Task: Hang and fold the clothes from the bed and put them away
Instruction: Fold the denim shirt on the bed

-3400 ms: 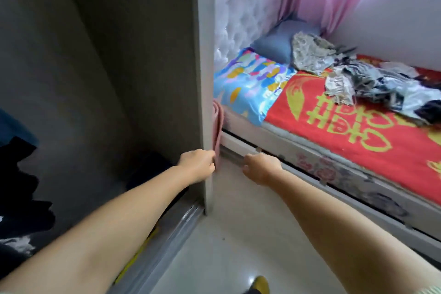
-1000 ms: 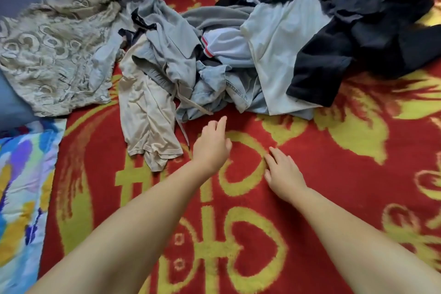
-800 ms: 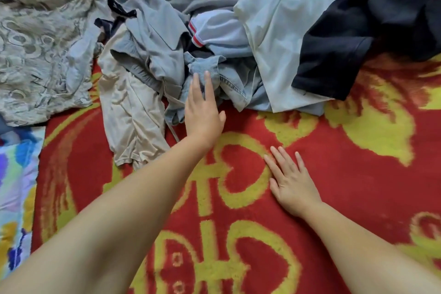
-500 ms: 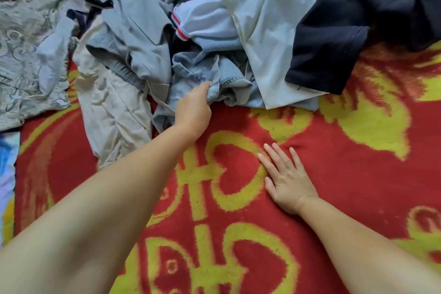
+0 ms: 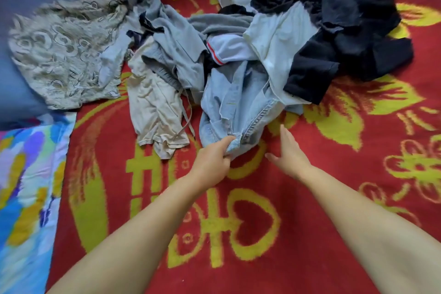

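Left hand (image 5: 212,157) pinches the stitched hem of the denim garment (image 5: 235,100), fingers curled round the fold; right hand (image 5: 290,150) wide, fingers straight, just beside the hem at 3 o'clock of it, whether it touches the red blanket (image 5: 334,174) cannot be told.

Denim lies at the near edge of the clothes pile (image 5: 238,50), its upper part tucked under the pale shirt (image 5: 279,40) at 1 o'clock and next to the grey garment (image 5: 176,38) at 10 o'clock.

Judgement, step in hand: drawing the denim free; pull low and toward the body so the shirt on top slides off and is not dragged along; right hand would do best taking the opposite side of the hem, to spread the piece flat for folding; watch the loose cord (image 5: 188,117) of the beige shorts (image 5: 155,107) at 9 o'clock, it may snag.

Containers: none in view; a blue pillow (image 5: 16,59) at 10 o'clock holds part of the patterned cloth (image 5: 64,50) on it.
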